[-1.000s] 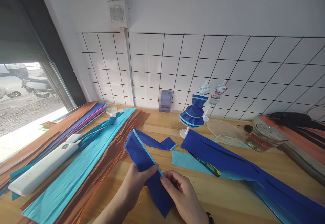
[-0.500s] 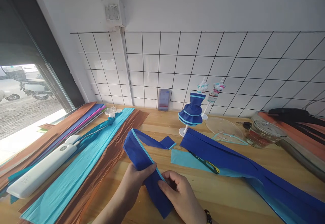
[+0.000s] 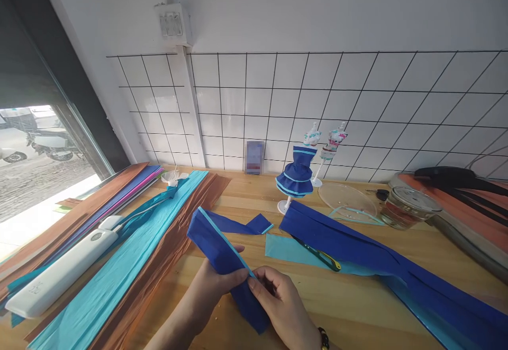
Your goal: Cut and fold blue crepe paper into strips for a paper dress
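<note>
A dark blue strip of crepe paper (image 3: 216,247) with a light blue edge runs between my hands and loops back behind them onto the table. My left hand (image 3: 210,286) grips it, the thumb lying across its face. Close beside it, my right hand (image 3: 280,294) pinches the light blue edge between thumb and forefinger. Past my hands stands a small dress form in a dark blue ruffled dress (image 3: 297,173) with light blue trim. A yellow and black utility knife (image 3: 327,260) lies on the sheets to the right.
A wide dark blue sheet (image 3: 349,239) over a light blue piece (image 3: 289,249) stretches to the right. A white glue gun-like device (image 3: 67,265) rests on blue and brown sheets at left. A glass jar (image 3: 408,207) and a clear round lid (image 3: 347,200) stand behind.
My hands have come closer together along the light blue edge, the left thumb now near the right fingertips. The raised loop of the strip has dipped slightly. The view has shifted a little.
</note>
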`<state>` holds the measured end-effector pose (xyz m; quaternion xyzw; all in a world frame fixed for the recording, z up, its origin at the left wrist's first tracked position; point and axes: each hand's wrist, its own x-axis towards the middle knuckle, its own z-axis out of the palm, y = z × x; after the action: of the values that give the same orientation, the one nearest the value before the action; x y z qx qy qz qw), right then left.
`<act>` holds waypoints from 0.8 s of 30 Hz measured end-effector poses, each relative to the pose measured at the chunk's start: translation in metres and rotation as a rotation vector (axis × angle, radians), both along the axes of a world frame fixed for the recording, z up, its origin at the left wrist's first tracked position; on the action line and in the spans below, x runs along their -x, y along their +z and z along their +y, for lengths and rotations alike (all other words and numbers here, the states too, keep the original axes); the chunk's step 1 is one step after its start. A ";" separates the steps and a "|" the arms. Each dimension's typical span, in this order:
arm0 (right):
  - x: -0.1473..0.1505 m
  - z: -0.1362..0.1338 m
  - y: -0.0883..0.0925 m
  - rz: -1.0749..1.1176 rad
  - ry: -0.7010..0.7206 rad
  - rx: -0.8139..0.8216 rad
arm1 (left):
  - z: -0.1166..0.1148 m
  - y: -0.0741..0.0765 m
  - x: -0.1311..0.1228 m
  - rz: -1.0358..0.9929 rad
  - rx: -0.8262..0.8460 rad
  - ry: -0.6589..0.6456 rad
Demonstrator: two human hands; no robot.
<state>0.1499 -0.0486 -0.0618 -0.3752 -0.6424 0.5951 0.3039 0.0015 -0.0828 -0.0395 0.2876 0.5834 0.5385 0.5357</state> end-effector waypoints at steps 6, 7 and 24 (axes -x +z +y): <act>0.000 0.000 0.006 0.017 0.022 0.009 | 0.002 -0.004 0.005 0.025 -0.017 0.018; -0.001 0.000 0.007 0.019 0.025 0.010 | 0.002 -0.003 0.006 0.019 -0.007 0.021; 0.000 0.000 0.003 0.020 0.046 0.009 | 0.007 0.008 0.016 -0.090 -0.011 0.154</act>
<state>0.1497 -0.0483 -0.0587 -0.3557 -0.6452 0.6084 0.2950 -0.0142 -0.0762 -0.0319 0.2202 0.5764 0.5936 0.5167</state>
